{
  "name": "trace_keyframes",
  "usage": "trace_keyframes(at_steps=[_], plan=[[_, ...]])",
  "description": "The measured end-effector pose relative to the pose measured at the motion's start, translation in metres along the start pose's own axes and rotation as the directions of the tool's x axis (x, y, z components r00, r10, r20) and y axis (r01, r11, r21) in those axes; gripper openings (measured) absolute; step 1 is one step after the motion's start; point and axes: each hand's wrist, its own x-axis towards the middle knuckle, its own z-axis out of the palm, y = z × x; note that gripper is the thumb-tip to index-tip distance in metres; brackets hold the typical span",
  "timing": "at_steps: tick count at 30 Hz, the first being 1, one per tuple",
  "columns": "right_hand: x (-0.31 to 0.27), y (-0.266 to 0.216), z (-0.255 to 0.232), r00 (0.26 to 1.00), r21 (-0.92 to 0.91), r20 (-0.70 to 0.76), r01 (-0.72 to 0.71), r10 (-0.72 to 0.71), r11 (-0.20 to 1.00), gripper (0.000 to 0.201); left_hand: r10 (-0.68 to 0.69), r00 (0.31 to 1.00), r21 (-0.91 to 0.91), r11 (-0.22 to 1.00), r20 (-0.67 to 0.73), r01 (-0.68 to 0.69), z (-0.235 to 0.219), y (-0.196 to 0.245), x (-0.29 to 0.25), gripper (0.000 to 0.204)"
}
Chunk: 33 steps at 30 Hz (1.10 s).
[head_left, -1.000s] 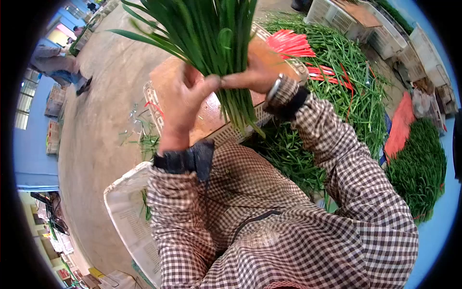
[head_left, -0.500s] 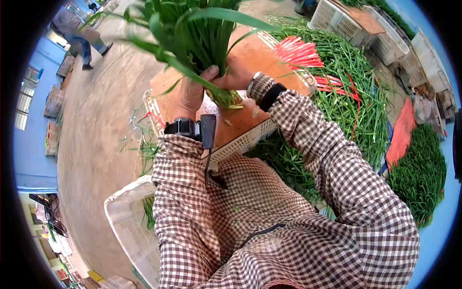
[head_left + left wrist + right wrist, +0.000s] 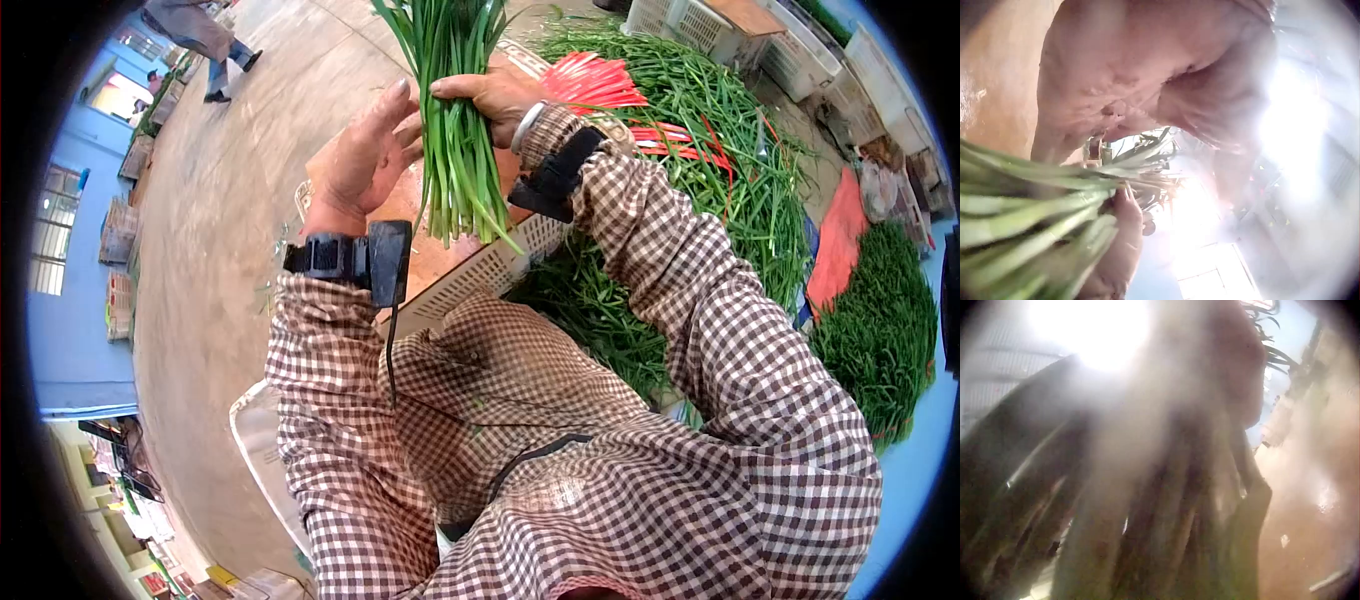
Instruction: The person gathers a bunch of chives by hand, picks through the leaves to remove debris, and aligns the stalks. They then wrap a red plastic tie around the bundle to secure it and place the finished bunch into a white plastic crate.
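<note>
My right hand (image 3: 500, 100) grips a bunch of long green chives (image 3: 455, 150), the thumb lying across the front of the stalks. The bunch stands upright, its cut ends pointing down over an orange board (image 3: 405, 200). Just left of the stalks, my left hand (image 3: 365, 160) holds its fingers loosely extended, the palm turned toward the bunch. In the left wrist view, the left hand (image 3: 1147, 62) appears above the chives (image 3: 1029, 212). Glare and blur cover much of the right wrist view, where dark stalks (image 3: 1160, 506) fill the middle.
The board lies on a white slatted crate (image 3: 490, 272). Red strips (image 3: 595, 82) sit on a heap of loose chives (image 3: 745, 190) at the right. Beyond are a red sheet (image 3: 838, 240), more chives (image 3: 875, 330) and white crates (image 3: 690, 30). A person (image 3: 200, 35) walks at upper left.
Both hands held the bunch earlier, and it came down close to the board half a second ago. It is now higher, in the right hand, and the left hand has let go.
</note>
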Motion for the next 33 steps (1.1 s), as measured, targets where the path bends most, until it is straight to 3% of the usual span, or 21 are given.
trace_keyframes(at_steps=[2,3,5,7,9,10,11,13,17,21,23,26,29,30,33], plan=[[-0.014,-0.004,-0.002,0.996,0.107,-0.062,-0.059,0.065,0.993,0.016,-0.036,0.991,0.128,0.99,-0.125,0.052,0.001,-0.008,-0.007,0.081],[-0.021,-0.006,-0.001,0.996,0.111,-0.067,-0.05,0.058,0.993,0.016,-0.038,0.992,0.133,0.99,-0.117,0.054,0.006,-0.014,-0.01,0.081],[-0.033,-0.009,0.002,0.984,0.146,-0.152,-0.065,0.087,0.987,0.015,-0.041,0.975,0.353,0.928,-0.22,0.118,0.023,-0.024,-0.022,0.081],[-0.031,-0.002,-0.002,0.985,0.176,-0.174,0.023,0.008,0.984,0.016,0.002,0.998,0.343,0.939,-0.062,0.019,0.054,-0.03,-0.032,0.082],[-0.036,0.004,-0.002,0.943,0.091,-0.311,0.154,-0.118,0.984,0.018,0.029,0.996,0.325,0.946,-0.089,0.001,0.064,-0.052,-0.039,0.08],[-0.037,0.007,-0.004,0.945,0.166,-0.324,0.096,-0.038,0.982,0.017,0.088,0.988,0.407,0.913,-0.129,-0.028,0.068,-0.064,-0.04,0.078],[-0.04,0.01,-0.007,0.944,0.166,-0.326,0.097,-0.039,0.981,0.017,0.1,0.987,0.336,0.94,-0.127,-0.052,0.07,-0.074,-0.043,0.08],[-0.047,0.015,-0.006,0.953,0.193,-0.301,0.042,0.019,0.98,0.017,-0.003,0.997,0.181,0.983,-0.083,0.018,0.07,-0.074,-0.048,0.075],[-0.056,0.017,0.003,0.918,0.162,-0.394,0.021,0.046,0.987,0.015,-0.083,0.996,0.212,0.973,-0.036,0.089,0.067,-0.078,-0.055,0.06],[-0.043,0.027,-0.002,0.946,0.094,-0.322,0.006,0.025,0.996,0.014,-0.125,0.99,0.074,0.989,-0.068,0.13,0.066,-0.081,-0.06,0.048],[-0.037,0.034,-0.004,0.941,0.156,-0.336,0.013,0.041,0.988,0.018,-0.119,0.99,0.01,0.993,-0.079,0.121,0.065,-0.092,-0.061,0.045],[-0.03,0.047,-0.004,0.934,0.115,-0.346,-0.052,0.089,0.992,0.022,-0.237,0.964,-0.276,0.941,-0.118,0.197,0.068,-0.105,-0.067,0.039],[-0.028,0.059,-0.005,0.924,0.07,-0.369,-0.083,0.103,0.994,0.024,-0.232,0.952,-0.331,0.931,-0.2,0.157,0.067,-0.12,-0.07,0.036],[-0.026,0.063,-0.008,0.924,0.08,-0.361,-0.103,0.125,0.991,0.025,-0.291,0.93,-0.33,0.921,-0.226,0.208,0.063,-0.124,-0.072,0.033],[-0.024,0.068,-0.012,0.944,0.078,-0.288,-0.142,0.158,0.987,0.032,-0.305,0.935,-0.391,0.895,-0.184,0.215,0.058,-0.129,-0.071,0.027]])
